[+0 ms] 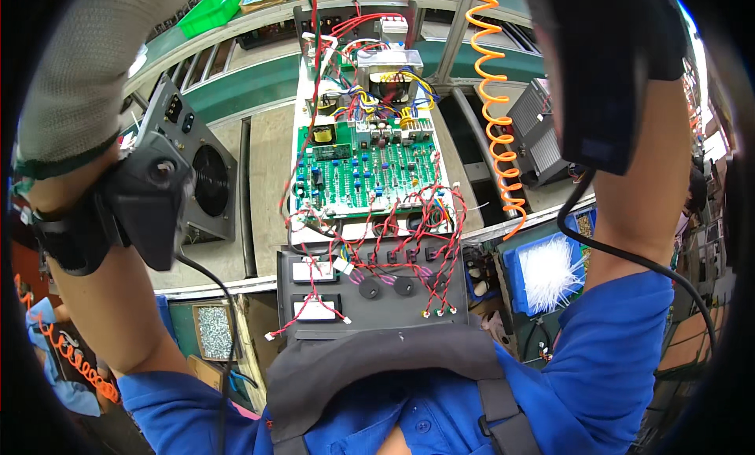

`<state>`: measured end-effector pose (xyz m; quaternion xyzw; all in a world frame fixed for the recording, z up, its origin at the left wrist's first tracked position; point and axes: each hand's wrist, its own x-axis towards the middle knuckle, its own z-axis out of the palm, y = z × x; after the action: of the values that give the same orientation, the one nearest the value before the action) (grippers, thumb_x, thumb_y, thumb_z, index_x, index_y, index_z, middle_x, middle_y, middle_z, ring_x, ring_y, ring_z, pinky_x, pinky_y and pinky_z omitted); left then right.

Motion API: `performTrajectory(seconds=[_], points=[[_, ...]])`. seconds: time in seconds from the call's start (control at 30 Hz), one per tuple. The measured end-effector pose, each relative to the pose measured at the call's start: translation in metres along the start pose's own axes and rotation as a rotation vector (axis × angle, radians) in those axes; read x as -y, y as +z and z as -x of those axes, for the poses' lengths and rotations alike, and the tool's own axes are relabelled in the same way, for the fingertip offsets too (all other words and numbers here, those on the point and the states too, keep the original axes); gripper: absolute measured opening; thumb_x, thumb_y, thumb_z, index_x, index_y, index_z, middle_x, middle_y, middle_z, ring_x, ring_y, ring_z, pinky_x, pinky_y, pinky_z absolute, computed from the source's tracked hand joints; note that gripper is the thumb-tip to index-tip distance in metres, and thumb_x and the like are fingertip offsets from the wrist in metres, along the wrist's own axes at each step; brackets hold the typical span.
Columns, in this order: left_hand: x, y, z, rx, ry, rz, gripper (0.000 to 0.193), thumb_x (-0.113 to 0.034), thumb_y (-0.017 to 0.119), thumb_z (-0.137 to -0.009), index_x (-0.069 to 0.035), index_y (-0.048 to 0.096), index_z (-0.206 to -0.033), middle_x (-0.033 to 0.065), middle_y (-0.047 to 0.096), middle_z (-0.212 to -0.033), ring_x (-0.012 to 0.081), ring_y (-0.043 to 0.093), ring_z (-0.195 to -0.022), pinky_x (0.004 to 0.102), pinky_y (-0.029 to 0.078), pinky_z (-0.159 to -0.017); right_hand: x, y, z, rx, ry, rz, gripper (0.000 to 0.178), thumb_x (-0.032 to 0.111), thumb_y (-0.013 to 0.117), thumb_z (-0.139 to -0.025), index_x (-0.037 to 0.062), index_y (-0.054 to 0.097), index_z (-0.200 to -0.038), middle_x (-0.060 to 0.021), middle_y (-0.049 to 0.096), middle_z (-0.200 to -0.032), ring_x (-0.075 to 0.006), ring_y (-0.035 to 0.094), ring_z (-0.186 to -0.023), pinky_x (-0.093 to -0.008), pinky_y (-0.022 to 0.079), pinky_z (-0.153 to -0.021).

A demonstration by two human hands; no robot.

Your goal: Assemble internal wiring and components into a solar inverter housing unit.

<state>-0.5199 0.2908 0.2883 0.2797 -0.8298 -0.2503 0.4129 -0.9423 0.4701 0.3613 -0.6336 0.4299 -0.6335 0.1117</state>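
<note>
My left hand [86,73], in a pale knit glove, is raised at the upper left. Its fingers lie beyond the picture's edge, so any grip is hidden. Across from it, my right hand is also lifted at the upper right, mostly covered by a dark wrist-worn device [604,85]; its fingers cannot be made out. Between my arms is an opened electronic unit with a green circuit board [370,172] and a transformer [391,70]. Thin red wires [425,219] spill from the board over a dark front panel [370,313] with two small rectangular modules and round knobs.
A coiled orange hose [495,101] hangs right of the unit. Metal cases with a fan [211,181] and fins [539,140] stand on either side. A blue bin [515,278] holds white strips, and a tray [214,331] holds small parts. A green bin [212,11] sits far left.
</note>
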Motion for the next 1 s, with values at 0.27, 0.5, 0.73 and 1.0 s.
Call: performTrajectory(seconds=[0.27,0.5,0.73,1.0], points=[[-0.014,0.024,-0.019,0.085,0.055,0.017,0.036,-0.023,0.051,-0.104,-0.002,0.060,-0.131,0.0057,0.059,-0.104,0.0074,0.054,-0.090,0.0221,0.041,-0.078,-0.011,0.051,0.000,0.139,0.047,0.100,0.028,0.031,0.058,-0.099,0.0096,0.062,-0.117,-0.0112,0.059,-0.099,-0.0284,0.056,-0.092,-0.0402,0.046,-0.074],[-0.028,0.012,-0.003,0.141,0.027,-0.079,0.035,-0.023,0.051,-0.104,-0.002,0.060,-0.130,0.0056,0.057,-0.100,0.0058,0.053,-0.087,0.0210,0.040,-0.074,-0.066,0.102,0.038,0.487,0.140,0.257,0.034,0.033,0.059,-0.098,0.0089,0.064,-0.123,-0.0148,0.066,-0.107,-0.0321,0.062,-0.100,-0.0430,0.051,-0.079],[-0.009,0.049,0.072,-0.227,-0.222,-0.281,0.024,-0.017,0.062,-0.100,0.000,0.071,-0.114,-0.0034,0.057,-0.069,0.0035,0.044,-0.055,0.0197,0.034,-0.053,-0.115,0.144,0.213,1.026,0.187,0.479,0.039,0.031,0.071,-0.085,0.0042,0.067,-0.114,-0.0120,0.067,-0.109,-0.0332,0.062,-0.109,-0.0450,0.049,-0.093],[-0.003,0.158,0.139,0.724,0.181,-0.658,0.004,-0.009,0.067,-0.082,-0.006,0.068,-0.086,0.0127,0.066,-0.077,0.0314,0.066,-0.062,0.0393,0.051,-0.057,-0.126,0.123,0.273,0.853,0.000,0.637,0.049,0.047,0.070,-0.087,0.0098,0.069,-0.119,-0.0065,0.063,-0.129,-0.0296,0.045,-0.138,-0.0552,0.026,-0.115]])
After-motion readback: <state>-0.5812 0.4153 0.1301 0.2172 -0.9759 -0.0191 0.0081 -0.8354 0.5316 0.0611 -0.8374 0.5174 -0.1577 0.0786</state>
